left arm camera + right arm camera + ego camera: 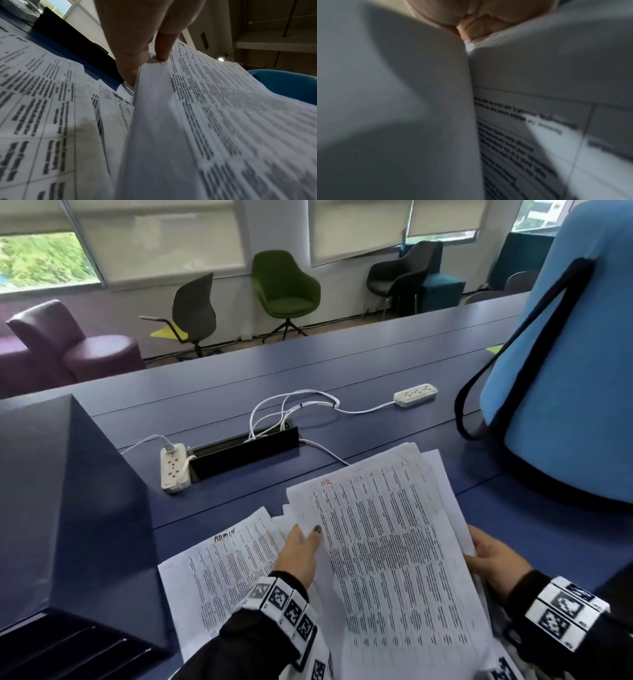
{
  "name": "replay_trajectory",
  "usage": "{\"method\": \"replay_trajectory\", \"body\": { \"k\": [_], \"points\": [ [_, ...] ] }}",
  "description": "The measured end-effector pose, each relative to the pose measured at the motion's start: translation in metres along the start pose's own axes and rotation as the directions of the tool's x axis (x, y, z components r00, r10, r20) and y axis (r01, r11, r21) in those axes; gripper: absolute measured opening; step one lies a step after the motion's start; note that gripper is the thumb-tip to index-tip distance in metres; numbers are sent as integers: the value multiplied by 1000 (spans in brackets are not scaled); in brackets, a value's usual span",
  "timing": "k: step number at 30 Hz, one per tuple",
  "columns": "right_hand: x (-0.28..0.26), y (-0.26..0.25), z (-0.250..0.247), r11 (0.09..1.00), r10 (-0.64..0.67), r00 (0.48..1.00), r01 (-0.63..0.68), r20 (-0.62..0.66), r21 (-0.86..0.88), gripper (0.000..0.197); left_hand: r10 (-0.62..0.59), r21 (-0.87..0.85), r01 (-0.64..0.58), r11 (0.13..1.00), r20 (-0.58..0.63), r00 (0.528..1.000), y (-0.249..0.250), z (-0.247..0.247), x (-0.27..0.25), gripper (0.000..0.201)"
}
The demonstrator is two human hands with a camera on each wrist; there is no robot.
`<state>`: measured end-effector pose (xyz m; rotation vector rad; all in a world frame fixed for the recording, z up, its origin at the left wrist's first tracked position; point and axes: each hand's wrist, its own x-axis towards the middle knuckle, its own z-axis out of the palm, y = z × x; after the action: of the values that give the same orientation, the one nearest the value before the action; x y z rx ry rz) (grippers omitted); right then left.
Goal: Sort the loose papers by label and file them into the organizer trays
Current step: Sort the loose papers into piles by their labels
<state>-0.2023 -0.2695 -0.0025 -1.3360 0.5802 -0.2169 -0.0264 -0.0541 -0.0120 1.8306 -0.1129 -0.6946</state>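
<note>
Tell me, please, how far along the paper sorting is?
Early. One labelled sheet lies set aside on the desk. The left hand and right hand hold the remaining stack, red-labelled page on top. No sheet is visibly filed in the dark organizer.

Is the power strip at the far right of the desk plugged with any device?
No: in the head view the far power strip shows only bare sockets, with just its own white cord leading off.
</note>
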Motion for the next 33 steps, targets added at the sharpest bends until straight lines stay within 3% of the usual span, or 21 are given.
{"method": "replay_trajectory", "body": {
  "k": [1, 4, 8, 13, 16, 18, 20, 23, 28, 33],
  "points": [
    [0, -1, 0, 1000, -12, 1000, 12, 2, 12, 44, 13, 11, -13, 1000, -7, 1000, 1, 1, -1, 35],
    [-1, -3, 3, 999, -39, 999, 39, -13, -7, 92, 65, 45, -64, 997, -21, 998, 0, 0, 2, 26],
    [-1, -4, 6, 995, -93, 994, 91, -51, -40, 103, 98, 76, -93, 993, -74, 992, -7, -2, 12, 20],
    [3, -21, -8, 987, -144, 971, 128, -189, -95, 87, 85, -16, -93, 996, -279, 956, -2, -29, 18, 27],
    [3, -43, -18, 977, -212, 947, 196, -240, -89, 79, 127, -9, -143, 990, -411, 903, -2, -52, 22, 24],
    [2, -63, -15, 963, -268, 933, 262, -239, -57, 63, 115, -3, -134, 991, -491, 864, -6, -66, 27, 23],
    [-3, -82, -12, 947, -310, 918, 322, -247, 12, 33, 97, -20, -129, 991, -545, 832, -11, -77, 32, 25],
    [-8, -99, -15, 932, -342, 892, 361, -295, 11, 27, 107, -34, -157, 987, -586, 803, -15, -88, 37, 25],
    [-7, -100, -29, 934, -334, 919, 353, -211, 60, 43, 190, -96, -282, 955, -530, 826, -12, -93, 37, 23],
    [-5, -89, -15, 960, -229, 971, 238, -73, 150, 41, 237, -256, -314, 914, -290, 927, -1, -72, 32, 21]
  ]
}}
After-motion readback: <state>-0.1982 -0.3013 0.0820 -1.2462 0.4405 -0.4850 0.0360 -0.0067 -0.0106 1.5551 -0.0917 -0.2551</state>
